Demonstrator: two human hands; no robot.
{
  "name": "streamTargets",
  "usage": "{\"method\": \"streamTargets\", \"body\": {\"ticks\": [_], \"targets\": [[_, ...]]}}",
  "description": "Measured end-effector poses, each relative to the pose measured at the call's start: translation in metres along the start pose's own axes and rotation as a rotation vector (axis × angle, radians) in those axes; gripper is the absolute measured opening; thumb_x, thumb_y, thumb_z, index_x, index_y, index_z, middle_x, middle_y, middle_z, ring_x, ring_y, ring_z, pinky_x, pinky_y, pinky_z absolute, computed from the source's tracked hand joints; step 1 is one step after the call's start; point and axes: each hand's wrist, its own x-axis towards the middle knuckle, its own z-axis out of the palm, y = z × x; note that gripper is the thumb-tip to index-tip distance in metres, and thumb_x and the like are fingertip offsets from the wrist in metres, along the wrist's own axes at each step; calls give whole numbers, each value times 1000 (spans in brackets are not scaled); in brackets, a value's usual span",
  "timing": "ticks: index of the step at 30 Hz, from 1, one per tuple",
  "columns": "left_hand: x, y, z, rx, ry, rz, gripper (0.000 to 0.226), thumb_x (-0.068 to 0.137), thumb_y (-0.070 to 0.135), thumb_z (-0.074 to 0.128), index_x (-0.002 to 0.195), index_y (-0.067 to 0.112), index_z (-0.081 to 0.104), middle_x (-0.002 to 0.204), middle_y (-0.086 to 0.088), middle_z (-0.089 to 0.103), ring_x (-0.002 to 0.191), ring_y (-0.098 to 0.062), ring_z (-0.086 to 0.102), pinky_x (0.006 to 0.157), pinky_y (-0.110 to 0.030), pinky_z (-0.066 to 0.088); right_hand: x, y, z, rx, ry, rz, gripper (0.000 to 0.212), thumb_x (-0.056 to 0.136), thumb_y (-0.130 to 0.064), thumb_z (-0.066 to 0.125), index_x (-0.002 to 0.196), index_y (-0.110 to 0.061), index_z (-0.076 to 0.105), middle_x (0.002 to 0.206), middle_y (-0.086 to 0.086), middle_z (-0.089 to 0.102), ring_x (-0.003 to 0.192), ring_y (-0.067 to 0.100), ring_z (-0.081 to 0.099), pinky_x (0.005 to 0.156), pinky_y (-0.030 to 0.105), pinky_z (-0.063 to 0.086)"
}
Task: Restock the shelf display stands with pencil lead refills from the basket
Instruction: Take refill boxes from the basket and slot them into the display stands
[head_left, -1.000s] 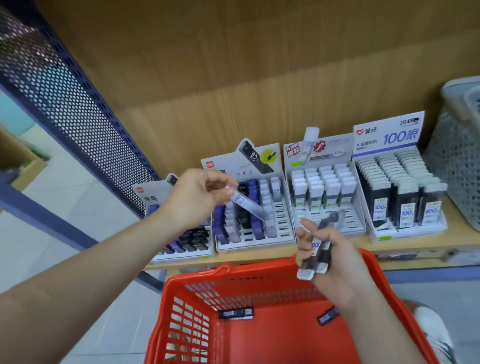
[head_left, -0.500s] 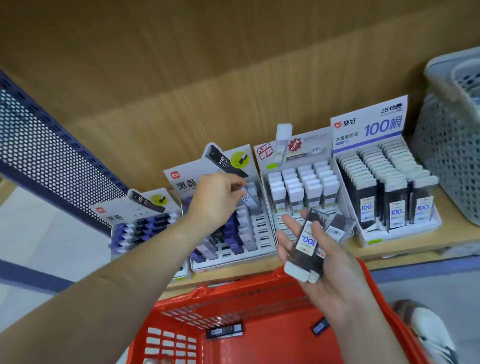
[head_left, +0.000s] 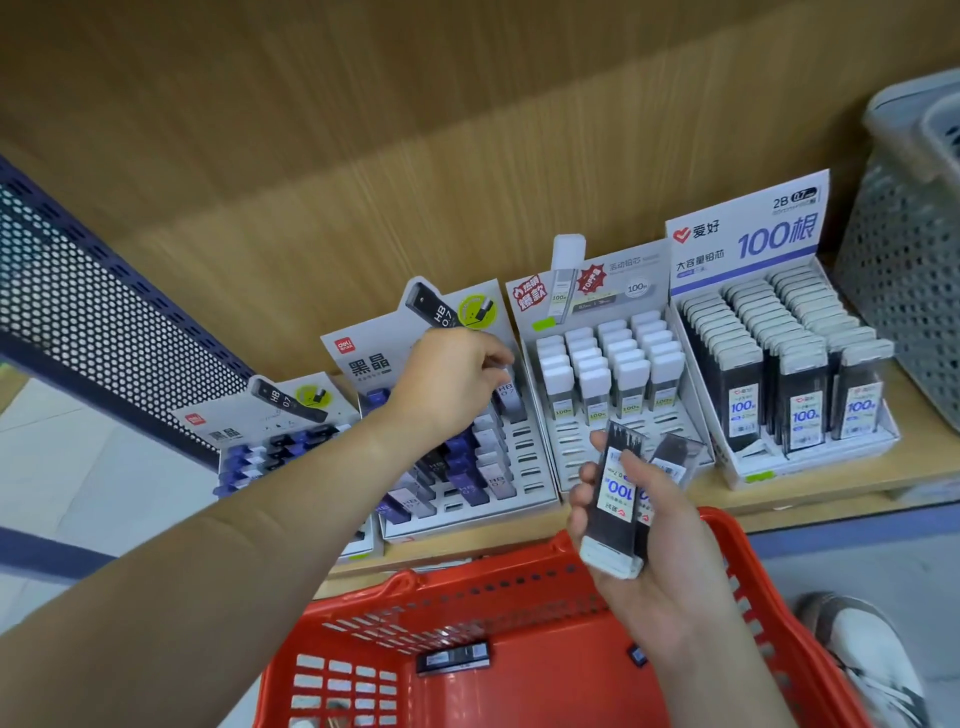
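**Seating one HB 0.7 refill in the second stand from the left.**

The grey HB refill (head_left: 506, 396) stands near upright at the back of the rightmost column of the HB stand (head_left: 470, 521), with the left hand (head_left: 451, 378) pinching its top. I cannot tell whether its foot is seated in a slot. Judgement: line the foot up with the slot, push down along the stand's tilt, and release only once it sits level with its neighbours. Open slots lie in front in the same column, so fill from back to front and avoid brushing the purple and grey cases alongside. The right hand (head_left: 657, 551) grips two black 100-count cases (head_left: 615, 499), fanned, above the rim of the red basket (head_left: 467, 590). They look to match the 2B stand (head_left: 748, 244) at far right, which seems to have room at its front left. Loose cases (head_left: 452, 657) lie on the basket floor.
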Motion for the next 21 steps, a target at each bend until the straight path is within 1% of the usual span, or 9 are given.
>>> {"method": "streamTargets", "body": {"ticks": [3, 5, 7, 10, 12, 15, 16, 18, 21], "targets": [[-2, -1, 3, 23, -49, 20, 16, 88, 15, 66, 101, 12, 74, 101, -3, 73, 95, -17, 64, 89, -31, 49, 0, -3, -2, 17, 19, 4, 34, 85, -13, 50, 113, -5, 68, 67, 7, 55, 54, 17, 56, 45, 23, 51], [-3, -2, 6, 39, -15, 44, 13, 87, 14, 67, 97, 10, 75, 97, -6, 72, 94, -22, 63, 86, -34, 49, 0, -3, -3, 3, 38, 9, 31, 90, -12, 48, 111, -4, 69, 66, 10, 56, 56, 18, 57, 46, 25, 53], [0, -2, 9, 46, 38, 68, 9, 84, 12, 70, 88, 8, 76, 90, -8, 71, 88, -24, 62, 81, -34, 50, -1, -3, -4, -35, 41, 19, 26, 92, -13, 50, 110, -6, 68, 73, 15, 58, 59, 22, 59, 48, 26, 54], [5, -1, 16, 46, 11, -5, 10, 83, 11, 71, 92, 11, 75, 88, -3, 71, 81, -15, 62, 78, -24, 47, 1, -1, -6, -51, 57, 9, 19, 91, -11, 56, 108, -7, 64, 86, 17, 63, 68, 24, 67, 51, 30, 56], [7, -3, 22, 28, 14, -55, 11, 82, 9, 70, 92, 12, 73, 84, -1, 71, 80, -13, 64, 76, -22, 48, 1, -1, -6, -55, 68, -21, 12, 87, -9, 60, 98, -7, 65, 86, 17, 66, 67, 23, 69, 54, 33, 58], [6, -1, 22, 32, 43, -79, 9, 81, 11, 72, 89, 14, 71, 83, -1, 70, 81, -17, 64, 78, -28, 52, 0, -3, -4, -98, 76, -94, 7, 74, -9, 67, 73, -16, 68, 77, 8, 69, 68, 18, 68, 63, 34, 60], [3, 1, 20, 37, 70, -73, 9, 82, 12, 70, 91, 14, 72, 86, -1, 70, 82, -17, 63, 78, -27, 50, 0, -3, -4, -109, 80, -115, 10, 72, -10, 68, 69, -20, 68, 76, 4, 68, 68, 15, 66, 63, 30, 57], [-11, 15, 13, -25, 145, -85, 10, 87, 16, 64, 93, 17, 71, 86, 4, 69, 77, -12, 58, 72, -23, 44, 0, -3, -3, -117, 87, -143, 13, 71, -11, 69, 65, -23, 67, 70, -1, 63, 61, 8, 58, 50, 20, 45], [-50, 38, 6, -382, 89, -191, 16, 92, 28, 59, 83, 24, 71, 73, 7, 70, 68, -10, 61, 67, -26, 47, 2, -3, -5, -91, 133, -159, 20, 70, -10, 71, 78, -22, 56, 66, -2, 54, 57, 6, 50, 39, 16, 32]]}}
